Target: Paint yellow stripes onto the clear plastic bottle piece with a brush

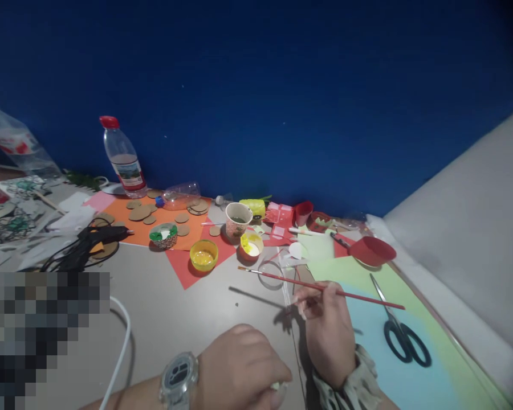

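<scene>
My right hand pinches a thin red paintbrush near its middle, bristles pointing left over the grey table. My left hand, with a grey watch on the wrist, is curled at the bottom edge; its fingers close on a small pale thing I cannot make out. Ahead of the brush tip stand a yellow paint cup, a cup with yellow and white paint, a cup with green and white paint and a paper cup.
Black scissors lie on light blue and green paper to the right. A water bottle, cardboard discs on orange paper and a black glue gun sit at the back left. A red paper shape lies right.
</scene>
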`<action>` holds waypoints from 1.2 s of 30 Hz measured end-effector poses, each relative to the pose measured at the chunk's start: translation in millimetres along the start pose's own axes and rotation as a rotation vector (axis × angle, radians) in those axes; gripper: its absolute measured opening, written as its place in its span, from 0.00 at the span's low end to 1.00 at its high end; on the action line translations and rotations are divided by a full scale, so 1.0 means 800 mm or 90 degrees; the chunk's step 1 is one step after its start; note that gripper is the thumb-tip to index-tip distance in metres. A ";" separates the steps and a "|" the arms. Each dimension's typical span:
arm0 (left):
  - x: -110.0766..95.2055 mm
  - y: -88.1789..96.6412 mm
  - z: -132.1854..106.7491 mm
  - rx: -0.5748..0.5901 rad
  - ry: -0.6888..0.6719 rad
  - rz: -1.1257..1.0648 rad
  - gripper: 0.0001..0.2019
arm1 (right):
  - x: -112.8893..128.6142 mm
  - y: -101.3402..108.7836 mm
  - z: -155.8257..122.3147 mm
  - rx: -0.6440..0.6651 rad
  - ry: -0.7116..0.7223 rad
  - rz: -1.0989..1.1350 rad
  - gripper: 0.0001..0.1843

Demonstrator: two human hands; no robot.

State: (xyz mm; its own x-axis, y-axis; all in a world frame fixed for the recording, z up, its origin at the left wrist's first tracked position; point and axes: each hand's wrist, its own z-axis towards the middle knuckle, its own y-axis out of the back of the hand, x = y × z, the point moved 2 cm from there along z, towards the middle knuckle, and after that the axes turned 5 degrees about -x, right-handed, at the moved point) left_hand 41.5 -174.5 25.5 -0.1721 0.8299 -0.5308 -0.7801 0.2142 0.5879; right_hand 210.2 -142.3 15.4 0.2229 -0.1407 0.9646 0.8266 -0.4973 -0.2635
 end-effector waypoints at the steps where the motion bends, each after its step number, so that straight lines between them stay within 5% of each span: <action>1: 0.001 -0.001 0.001 0.000 0.031 -0.015 0.10 | 0.000 0.000 0.001 0.000 -0.001 0.005 0.15; 7: 0.015 -0.020 0.003 -0.015 0.085 -0.012 0.35 | 0.008 0.002 -0.008 0.022 0.038 0.024 0.11; 12: 0.028 -0.029 0.003 0.086 0.068 -0.017 0.38 | 0.012 -0.002 -0.015 0.085 0.091 0.047 0.09; 26: 0.029 -0.035 -0.005 0.160 0.108 0.051 0.48 | -0.001 -0.001 -0.024 0.095 -0.079 0.013 0.14; 36: 0.025 -0.037 0.002 0.081 0.091 0.024 0.41 | -0.003 -0.007 -0.032 0.165 -0.152 0.066 0.11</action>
State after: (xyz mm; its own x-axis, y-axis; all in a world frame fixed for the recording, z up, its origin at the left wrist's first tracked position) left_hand 62.0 -163.4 -1.4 -0.2904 0.7587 -0.5831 -0.6908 0.2555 0.6764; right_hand 192.0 -161.1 13.9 0.4014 0.0407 0.9150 0.8900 -0.2533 -0.3792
